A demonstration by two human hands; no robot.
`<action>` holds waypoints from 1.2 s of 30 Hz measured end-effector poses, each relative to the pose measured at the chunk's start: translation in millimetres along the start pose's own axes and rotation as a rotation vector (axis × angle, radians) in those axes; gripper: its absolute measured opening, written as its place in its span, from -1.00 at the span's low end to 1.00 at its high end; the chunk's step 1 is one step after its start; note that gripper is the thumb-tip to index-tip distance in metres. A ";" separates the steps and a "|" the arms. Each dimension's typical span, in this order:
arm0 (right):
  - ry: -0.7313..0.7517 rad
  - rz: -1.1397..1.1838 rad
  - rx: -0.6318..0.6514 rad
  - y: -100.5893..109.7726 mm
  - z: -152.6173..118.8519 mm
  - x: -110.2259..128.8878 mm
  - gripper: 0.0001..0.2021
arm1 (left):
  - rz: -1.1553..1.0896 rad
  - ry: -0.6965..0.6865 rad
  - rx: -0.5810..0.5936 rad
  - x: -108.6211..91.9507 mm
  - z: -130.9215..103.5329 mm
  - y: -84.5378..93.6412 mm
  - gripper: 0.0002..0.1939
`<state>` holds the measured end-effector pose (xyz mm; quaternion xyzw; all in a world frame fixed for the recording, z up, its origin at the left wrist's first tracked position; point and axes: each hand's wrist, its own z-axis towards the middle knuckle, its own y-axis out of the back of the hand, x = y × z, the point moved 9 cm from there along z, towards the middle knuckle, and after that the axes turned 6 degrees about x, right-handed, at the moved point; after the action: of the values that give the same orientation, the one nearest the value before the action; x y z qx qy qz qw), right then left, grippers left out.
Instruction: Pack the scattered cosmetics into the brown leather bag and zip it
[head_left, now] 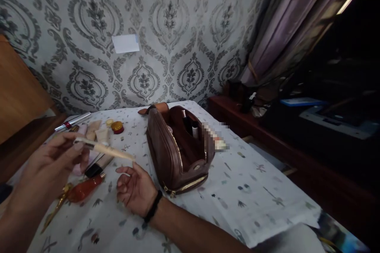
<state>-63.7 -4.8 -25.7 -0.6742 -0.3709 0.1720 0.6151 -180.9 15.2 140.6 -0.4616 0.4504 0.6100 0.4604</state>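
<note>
A slim beige tube or stick (114, 152) with a darker end is pinched between the thumb and fingers of my left hand (49, 170). My right hand (135, 189), palm up with loosely curled fingers, is just below the stick's far end and holds nothing. Right of my hands, a brown leather bag (162, 146) stands unzipped, with a dark bottle (195, 130) and other slim items inside. Beneath and beside my left hand lie a red-orange bottle (86, 189), a beige tube with a black cap (94, 169) and a gold item (56, 207).
Behind my left hand are a silver tube (77, 120), a gold-lidded red jar (117, 127) and pale tubes (102, 134). Patterned cloth (255, 182) covers the table. Beyond its right edge are a dark red ledge (228, 114) and a purple curtain (282, 19).
</note>
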 end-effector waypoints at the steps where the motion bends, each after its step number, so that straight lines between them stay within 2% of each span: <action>1: 0.001 -0.003 0.006 -0.3 -0.5 0.3 -0.44 | -0.055 -0.033 0.001 -10.4 0.3 -6.7 -0.50; 4: -0.010 -0.012 0.024 -0.2 -1.2 -2.6 -0.46 | -0.121 -0.140 0.089 -44.8 -0.1 -41.3 -0.72; 7: -0.020 -0.022 0.024 0.1 -1.4 -4.8 -0.45 | -0.013 -0.292 0.267 -79.5 -1.8 -91.2 -0.89; 9: -0.023 -0.026 0.015 0.3 -1.3 -4.6 -0.43 | 0.081 -0.392 0.352 -95.7 -1.8 -122.0 -0.92; 13: -0.033 -0.034 0.002 1.2 0.4 -4.2 -0.42 | 0.183 -0.514 0.498 -107.3 3.8 -174.8 -0.89; 16: -0.027 -0.038 0.004 2.4 2.1 -4.0 -0.44 | 0.230 -0.559 0.592 -105.6 9.3 -204.2 -0.89; 21: -0.029 -0.056 0.004 2.6 2.2 -4.6 -0.45 | 0.353 -0.598 0.651 -100.5 15.3 -230.8 -0.93; 30: -0.061 -0.055 -0.028 4.7 3.5 -7.1 -0.53 | 0.601 -0.616 0.686 -84.2 21.6 -264.4 -0.96; 36: -0.067 -0.032 -0.024 3.8 1.5 -7.7 -0.55 | 0.758 -0.616 0.763 -72.1 22.9 -285.4 -0.92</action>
<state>-68.7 -9.1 -31.4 -0.6693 -0.4040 0.1801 0.5969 105.4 75.6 179.5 0.1249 0.6158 0.6321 0.4534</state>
